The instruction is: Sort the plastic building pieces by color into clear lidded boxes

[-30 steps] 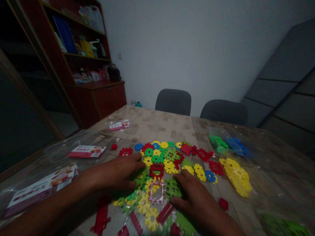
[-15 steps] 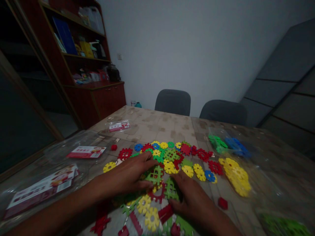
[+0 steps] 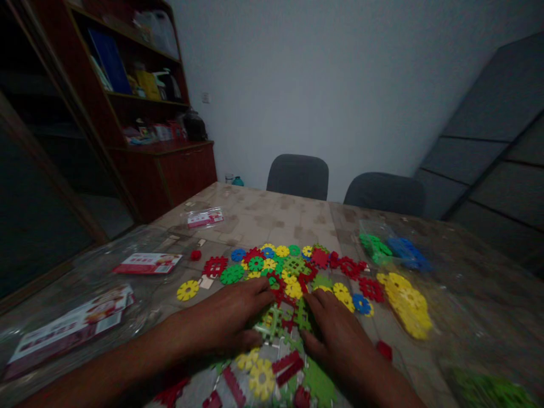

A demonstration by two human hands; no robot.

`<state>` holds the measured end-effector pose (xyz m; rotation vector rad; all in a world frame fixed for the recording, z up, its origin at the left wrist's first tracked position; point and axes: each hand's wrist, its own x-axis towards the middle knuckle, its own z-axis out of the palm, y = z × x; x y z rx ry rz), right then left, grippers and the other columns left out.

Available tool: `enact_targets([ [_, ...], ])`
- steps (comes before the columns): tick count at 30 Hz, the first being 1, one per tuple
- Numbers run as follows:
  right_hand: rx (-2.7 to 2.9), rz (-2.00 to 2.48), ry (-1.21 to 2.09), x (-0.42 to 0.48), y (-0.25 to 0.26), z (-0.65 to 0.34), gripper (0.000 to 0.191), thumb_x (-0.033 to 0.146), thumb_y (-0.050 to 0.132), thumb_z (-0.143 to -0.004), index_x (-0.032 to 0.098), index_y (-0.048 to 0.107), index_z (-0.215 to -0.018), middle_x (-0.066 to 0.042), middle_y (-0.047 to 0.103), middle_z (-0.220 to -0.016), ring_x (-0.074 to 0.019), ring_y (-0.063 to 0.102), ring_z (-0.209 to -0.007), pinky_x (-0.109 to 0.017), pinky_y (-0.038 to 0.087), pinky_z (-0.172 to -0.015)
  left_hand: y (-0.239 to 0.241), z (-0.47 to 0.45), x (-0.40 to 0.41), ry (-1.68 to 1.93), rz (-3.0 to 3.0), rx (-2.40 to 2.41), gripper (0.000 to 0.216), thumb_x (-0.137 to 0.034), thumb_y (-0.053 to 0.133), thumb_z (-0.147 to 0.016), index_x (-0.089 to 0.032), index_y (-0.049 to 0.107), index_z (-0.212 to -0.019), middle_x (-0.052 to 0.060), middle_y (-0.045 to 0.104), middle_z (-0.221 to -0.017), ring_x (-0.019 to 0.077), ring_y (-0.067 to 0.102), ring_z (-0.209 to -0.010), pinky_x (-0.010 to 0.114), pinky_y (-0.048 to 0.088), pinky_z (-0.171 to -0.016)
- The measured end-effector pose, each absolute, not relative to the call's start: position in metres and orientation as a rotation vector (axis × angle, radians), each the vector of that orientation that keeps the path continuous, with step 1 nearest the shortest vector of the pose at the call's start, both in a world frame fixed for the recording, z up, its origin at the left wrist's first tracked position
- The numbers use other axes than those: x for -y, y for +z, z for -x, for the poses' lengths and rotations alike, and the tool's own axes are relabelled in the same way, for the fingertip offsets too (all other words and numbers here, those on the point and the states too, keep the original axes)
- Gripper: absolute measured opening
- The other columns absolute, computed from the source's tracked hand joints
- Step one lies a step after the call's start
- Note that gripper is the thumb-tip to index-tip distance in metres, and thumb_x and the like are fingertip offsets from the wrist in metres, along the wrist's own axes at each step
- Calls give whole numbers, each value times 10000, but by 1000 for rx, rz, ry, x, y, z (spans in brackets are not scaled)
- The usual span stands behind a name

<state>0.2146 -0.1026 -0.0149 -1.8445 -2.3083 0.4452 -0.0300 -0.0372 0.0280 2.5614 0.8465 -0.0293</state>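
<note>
In the left hand [image 3: 236, 307], a pale green lattice piece [image 3: 272, 324] appears to be pinched between thumb and fingers; in the right hand [image 3: 335, 324], a darker green grid [image 3: 302, 313] appears to be gripped likewise. The step is judged to be 2-handed handling of these 2 pieces; aligned edges seem called for. The lattice's face is turned upward, its long axis unclear; the grid is seen narrowed, its visible length pointing forward. Beyond the hands, mixed pieces [image 3: 293, 265] are spread across the surface [image 3: 272, 218].
</note>
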Motion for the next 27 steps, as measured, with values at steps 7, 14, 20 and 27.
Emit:
enact_targets([
  [7, 2316, 1757, 563, 101, -14, -223, 530, 181, 639, -786, 145, 609, -1313, -156, 606, -1270, -300, 547, -1165, -450, 447, -1031, 18, 27, 39, 137, -2529, -573, 602, -157, 770, -795, -290, 550, -1340, 80, 565, -1450, 305, 540, -1295, 456, 427, -1095],
  [14, 2293, 1749, 556, 97, -23, -226, 541, 175, 659, -771, 124, 608, -1307, -158, 616, -1213, -295, 559, -1128, -428, 464, -998, 21, 28, 39, 90, -2593, -719, 485, -138, 782, -782, -250, 607, -1220, 89, 642, -1311, 322, 582, -1217, 473, 456, -1045],
  [20, 2286, 1819, 488, 97, -22, -224, 443, 254, 658, -834, 140, 641, -1262, -165, 622, -1188, -310, 576, -1105, -455, 466, -979, 22, 26, 35, 40, -2625, -823, 502, -136, 772, -805, -207, 588, -1267, 127, 636, -1312, 332, 582, -1199, 493, 458, -1031],
  [27, 2283, 1885, 491, 102, -18, -206, 571, 299, 701, -853, 131, 574, -1384, -194, 562, -1339, -361, 509, -1228, -504, 385, -1067, 16, 30, 34, 135, -2585, -805, 430, -226, 738, -843, -247, 600, -1250, 104, 661, -1263, 320, 613, -1158, 442, 477, -985],
])
